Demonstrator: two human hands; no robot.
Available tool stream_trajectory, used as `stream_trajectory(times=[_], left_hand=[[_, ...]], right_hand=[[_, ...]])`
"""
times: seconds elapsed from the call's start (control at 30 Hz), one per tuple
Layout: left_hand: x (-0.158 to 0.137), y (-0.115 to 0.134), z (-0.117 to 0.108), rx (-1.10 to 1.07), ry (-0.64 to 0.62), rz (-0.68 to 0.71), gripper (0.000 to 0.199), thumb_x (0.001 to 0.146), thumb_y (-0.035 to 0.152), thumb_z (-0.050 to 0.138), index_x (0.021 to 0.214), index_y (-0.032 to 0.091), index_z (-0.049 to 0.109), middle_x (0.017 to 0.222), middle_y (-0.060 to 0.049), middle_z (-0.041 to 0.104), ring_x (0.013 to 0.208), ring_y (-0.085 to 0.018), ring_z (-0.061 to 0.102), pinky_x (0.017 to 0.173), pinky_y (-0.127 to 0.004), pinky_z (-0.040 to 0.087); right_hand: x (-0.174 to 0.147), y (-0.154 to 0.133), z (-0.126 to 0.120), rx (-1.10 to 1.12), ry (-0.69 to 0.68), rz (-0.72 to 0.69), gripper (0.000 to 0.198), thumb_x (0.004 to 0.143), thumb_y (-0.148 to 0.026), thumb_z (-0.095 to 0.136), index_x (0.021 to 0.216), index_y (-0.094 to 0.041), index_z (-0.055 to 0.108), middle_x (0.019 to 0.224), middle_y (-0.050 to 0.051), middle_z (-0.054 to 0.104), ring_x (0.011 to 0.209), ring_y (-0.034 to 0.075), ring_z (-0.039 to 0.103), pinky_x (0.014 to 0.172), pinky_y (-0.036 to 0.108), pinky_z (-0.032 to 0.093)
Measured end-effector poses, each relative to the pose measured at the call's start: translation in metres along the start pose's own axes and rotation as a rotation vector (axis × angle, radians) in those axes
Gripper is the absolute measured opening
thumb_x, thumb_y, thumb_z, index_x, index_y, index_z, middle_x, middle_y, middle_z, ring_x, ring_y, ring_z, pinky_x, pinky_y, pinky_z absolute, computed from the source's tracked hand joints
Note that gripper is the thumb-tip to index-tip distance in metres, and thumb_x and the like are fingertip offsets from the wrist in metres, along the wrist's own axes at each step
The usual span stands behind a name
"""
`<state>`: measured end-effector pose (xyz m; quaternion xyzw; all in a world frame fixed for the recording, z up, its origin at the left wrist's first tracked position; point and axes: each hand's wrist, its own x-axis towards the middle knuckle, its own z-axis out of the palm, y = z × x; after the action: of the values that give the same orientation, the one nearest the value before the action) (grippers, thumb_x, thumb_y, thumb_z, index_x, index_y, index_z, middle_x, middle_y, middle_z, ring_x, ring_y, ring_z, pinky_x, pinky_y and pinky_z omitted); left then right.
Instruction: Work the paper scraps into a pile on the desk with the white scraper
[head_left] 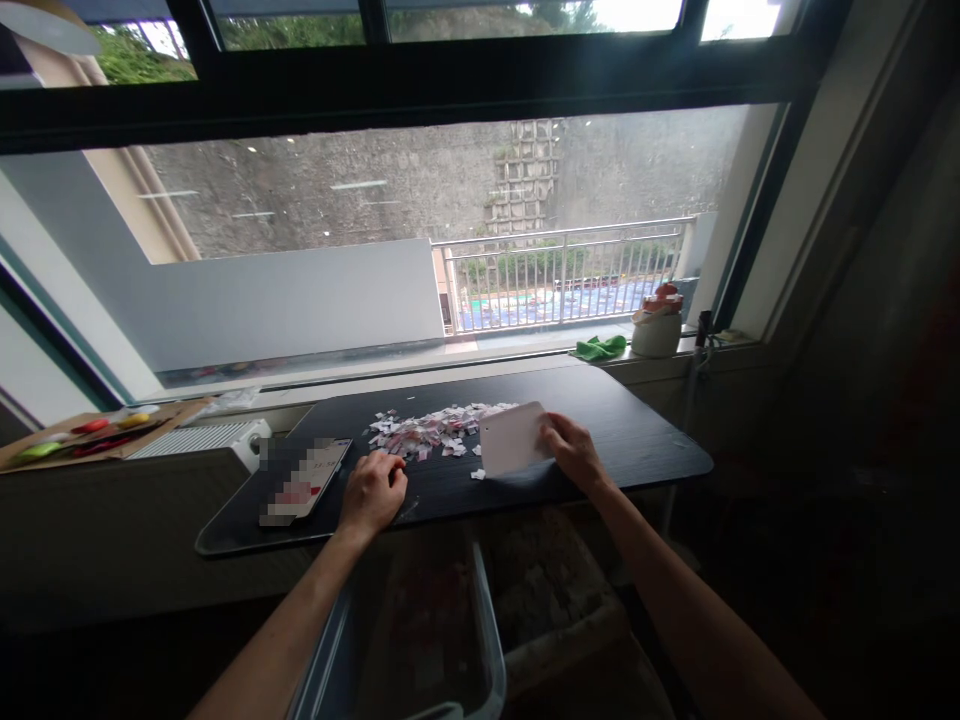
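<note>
At our black table [637,420], our right grip [571,450] pinches a white card [510,440] by its right edge, before small paper scraps [424,432]. Our left grip [375,492] curls; we cannot tell if it holds anything. The phone's [321,482] digits look blurred.

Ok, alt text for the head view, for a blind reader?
The right hand holds a pale card by a heap of small scraps on a dark table; the left hand is beside a phone. A window lies beyond.
</note>
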<state>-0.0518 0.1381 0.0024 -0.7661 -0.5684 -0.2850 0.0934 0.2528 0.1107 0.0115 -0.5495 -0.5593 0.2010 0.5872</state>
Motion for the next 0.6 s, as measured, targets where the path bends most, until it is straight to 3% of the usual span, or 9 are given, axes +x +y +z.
stream_trajectory(times=[0.1, 0.3, 0.6], left_hand=[[0.0000, -0.0006, 0.0005, 0.003, 0.002, 0.004, 0.021, 0.076, 0.023, 0.042, 0.078, 0.018, 0.062, 0.084, -0.006, 0.062, 0.082, -0.022, 0.053, 0.079, -0.033, 0.044], [0.0000, 0.0000, -0.0002, 0.013, -0.005, 0.002, 0.021, 0.076, 0.023, 0.041, 0.078, 0.019, 0.062, 0.084, -0.006, 0.062, 0.082, -0.022, 0.053, 0.078, -0.033, 0.044], [-0.0003, 0.0009, -0.0013, 0.013, -0.005, 0.000, 0.019, 0.076, 0.023, 0.042, 0.077, 0.020, 0.061, 0.084, -0.005, 0.062, 0.083, -0.021, 0.053, 0.078, -0.033, 0.044]], right_hand=[[-0.0007, 0.0006, -0.0008, -0.002, 0.040, -0.001, 0.034, 0.072, -0.035, 0.045, 0.093, -0.015, 0.063, 0.079, 0.005, 0.067, 0.073, 0.018, 0.060, 0.066, 0.029, 0.048], [0.0001, 0.0048, 0.0015, -0.005, -0.010, -0.008, 0.035, 0.073, -0.035, 0.047, 0.097, -0.015, 0.062, 0.080, 0.004, 0.067, 0.072, 0.017, 0.060, 0.066, 0.028, 0.047], [0.0006, 0.0084, -0.0036, -0.120, 0.197, 0.069, 0.038, 0.075, -0.035, 0.041, 0.101, -0.016, 0.061, 0.080, 0.006, 0.066, 0.074, 0.020, 0.059, 0.067, 0.031, 0.046]])
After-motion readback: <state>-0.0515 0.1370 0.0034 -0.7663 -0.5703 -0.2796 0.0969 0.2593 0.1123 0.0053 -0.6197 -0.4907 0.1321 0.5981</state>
